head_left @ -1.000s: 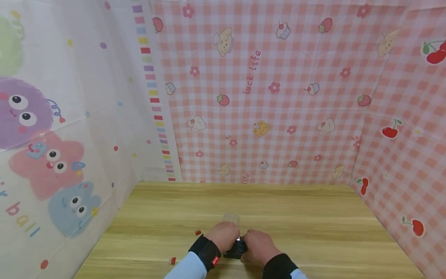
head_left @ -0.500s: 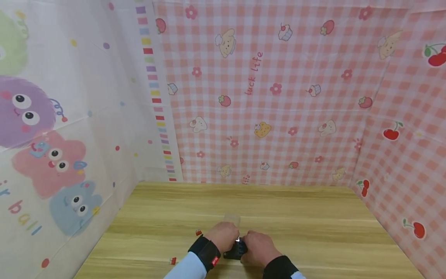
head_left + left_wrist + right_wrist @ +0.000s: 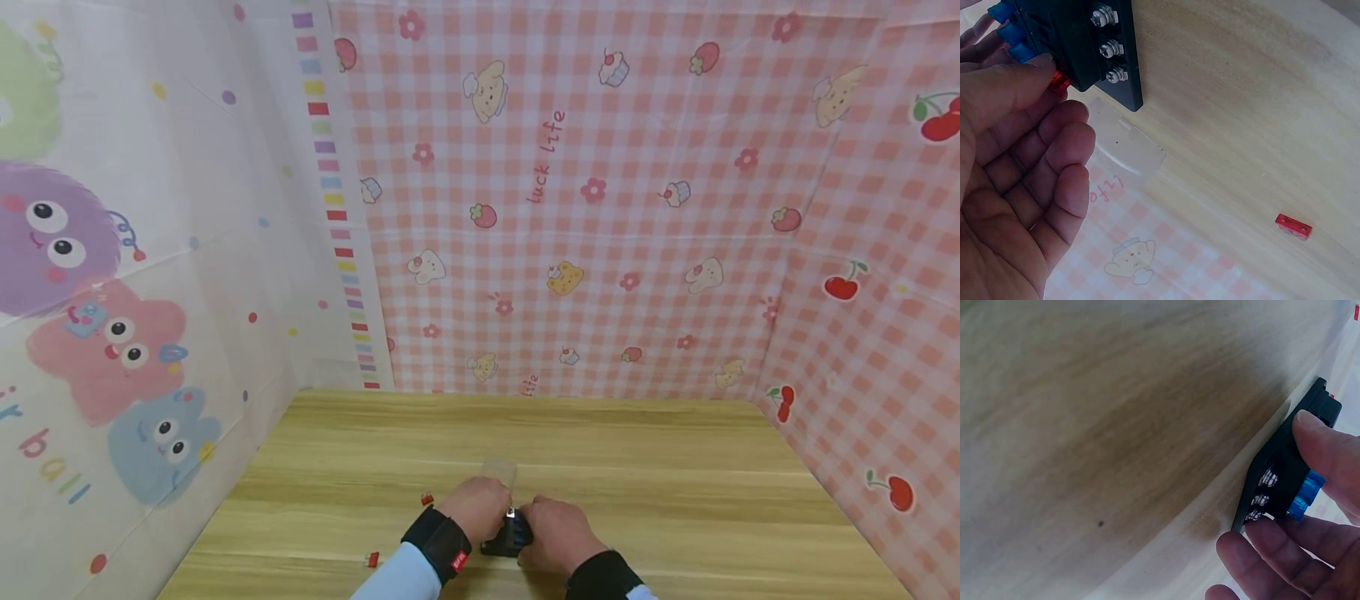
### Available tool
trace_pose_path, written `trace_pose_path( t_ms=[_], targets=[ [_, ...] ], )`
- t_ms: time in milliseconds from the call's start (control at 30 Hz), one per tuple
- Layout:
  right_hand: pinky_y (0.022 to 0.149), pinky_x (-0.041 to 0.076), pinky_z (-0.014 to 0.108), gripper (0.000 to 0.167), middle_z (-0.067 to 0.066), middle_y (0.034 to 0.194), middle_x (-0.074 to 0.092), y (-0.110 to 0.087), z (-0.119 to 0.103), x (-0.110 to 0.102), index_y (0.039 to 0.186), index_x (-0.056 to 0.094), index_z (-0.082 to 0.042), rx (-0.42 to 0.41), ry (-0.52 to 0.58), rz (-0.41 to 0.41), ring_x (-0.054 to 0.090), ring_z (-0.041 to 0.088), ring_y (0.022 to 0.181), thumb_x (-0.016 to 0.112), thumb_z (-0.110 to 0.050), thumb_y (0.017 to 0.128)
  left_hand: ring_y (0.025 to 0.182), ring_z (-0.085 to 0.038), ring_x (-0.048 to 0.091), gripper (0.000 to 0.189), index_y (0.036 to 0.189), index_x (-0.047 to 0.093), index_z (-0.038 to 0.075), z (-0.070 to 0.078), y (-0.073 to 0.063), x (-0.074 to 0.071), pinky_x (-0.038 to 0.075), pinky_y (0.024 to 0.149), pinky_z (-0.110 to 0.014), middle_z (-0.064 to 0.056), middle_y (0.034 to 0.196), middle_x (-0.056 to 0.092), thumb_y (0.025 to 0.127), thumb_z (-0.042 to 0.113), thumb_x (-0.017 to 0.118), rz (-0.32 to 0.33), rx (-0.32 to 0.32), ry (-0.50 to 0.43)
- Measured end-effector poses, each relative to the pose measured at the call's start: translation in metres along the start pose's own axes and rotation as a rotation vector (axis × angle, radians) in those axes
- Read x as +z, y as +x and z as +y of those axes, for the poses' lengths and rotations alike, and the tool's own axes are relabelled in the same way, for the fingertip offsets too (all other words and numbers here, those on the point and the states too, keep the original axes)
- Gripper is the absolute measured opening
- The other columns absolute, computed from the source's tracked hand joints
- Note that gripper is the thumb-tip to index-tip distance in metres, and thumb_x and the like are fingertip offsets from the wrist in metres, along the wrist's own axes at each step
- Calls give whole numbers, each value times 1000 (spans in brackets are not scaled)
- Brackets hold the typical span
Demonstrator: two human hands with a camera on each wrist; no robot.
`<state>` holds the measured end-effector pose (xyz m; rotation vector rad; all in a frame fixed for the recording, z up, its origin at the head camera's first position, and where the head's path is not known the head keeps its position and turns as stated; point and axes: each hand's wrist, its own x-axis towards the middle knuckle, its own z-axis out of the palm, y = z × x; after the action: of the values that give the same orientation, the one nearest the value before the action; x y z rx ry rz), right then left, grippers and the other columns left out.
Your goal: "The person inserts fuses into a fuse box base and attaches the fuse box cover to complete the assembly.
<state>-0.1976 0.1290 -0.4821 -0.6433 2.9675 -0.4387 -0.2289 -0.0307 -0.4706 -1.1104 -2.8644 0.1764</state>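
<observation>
A black fuse box (image 3: 501,546) with metal screw terminals lies on the wooden table between both hands. My left hand (image 3: 474,508) pinches a red blade fuse (image 3: 1060,84) at one end of the row, thumb against finger. How deep this fuse sits in its slot is hidden by the fingers. Several blue blade fuses (image 3: 1011,34) stand beside it in the box. My right hand (image 3: 558,533) grips the box from the right, with its thumb on the housing and its fingers at the far side, as the right wrist view shows.
Two loose red blade fuses, one farther back (image 3: 427,499) and one nearer (image 3: 371,560), lie left of the left hand. A clear plastic cover (image 3: 501,469) lies just behind the hands. Patterned cloth walls (image 3: 570,233) enclose the table at the back and sides.
My left hand has shifted slightly left, and more of a metal terminal on the fuse box shows beside it. The right hand keeps its grip in the same place.
</observation>
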Motion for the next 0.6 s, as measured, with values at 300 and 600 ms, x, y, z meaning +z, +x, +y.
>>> trace_pose_path(
  t_ms=[300,600],
  targets=[
    [64,42,32,34,-6,75,49,-1,2,1,91,70,-14,5,13,-4,47,12,65,88,-26,64,59,-7,46,7,81,72,15,-2,-1,-4,42,59,-24,7,68,57,84,19,78,-21,-7,-17],
    [67,44,32,41,-6,79,51,-3,5,-2,100,71,-9,3,35,-11,48,11,68,86,-28,67,64,-7,52,10,81,71,17,-5,-4,-8,45,62,-26,8,72,58,84,24,78,24,1,2]
  ],
)
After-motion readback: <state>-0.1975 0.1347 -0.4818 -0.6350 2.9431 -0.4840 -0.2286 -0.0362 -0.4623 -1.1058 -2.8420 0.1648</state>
